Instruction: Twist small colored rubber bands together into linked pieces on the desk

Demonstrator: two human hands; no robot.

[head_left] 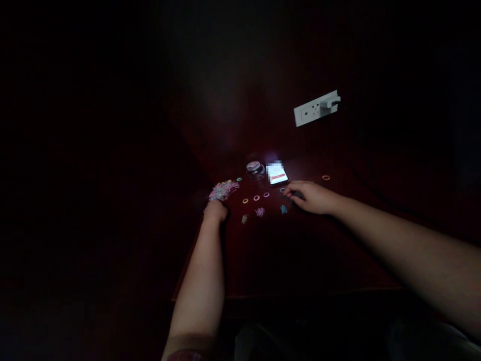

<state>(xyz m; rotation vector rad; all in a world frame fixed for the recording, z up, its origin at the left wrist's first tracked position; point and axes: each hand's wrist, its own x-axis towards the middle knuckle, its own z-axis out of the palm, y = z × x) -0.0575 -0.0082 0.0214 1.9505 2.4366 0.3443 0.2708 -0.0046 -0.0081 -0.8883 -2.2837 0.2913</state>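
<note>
My left hand (217, 210) reaches to the near edge of a heap of small pastel elastic bands (224, 190); its fingers are hidden beyond the back of the hand. Over the table, my right hand (306, 196) is loosely curled, thumb apart from the fingers, with its fingertips beside a blue ring-shaped band (282, 190). In line with that ring lie a yellow ring (245, 200), a pink ring (256, 198) and a purple ring (266, 195). Nearer me are small piles: yellowish bands (244, 219), pink-purple bands (260, 212) and blue bands (284, 209).
A lit phone (277, 173) lies behind the rings, next to a small clear jar with a lid (254, 169). A green ring (239, 179) is near the heap; an orange ring (325, 177) lies right. A socket strip with a plug (315, 109) is behind. Surroundings are very dark.
</note>
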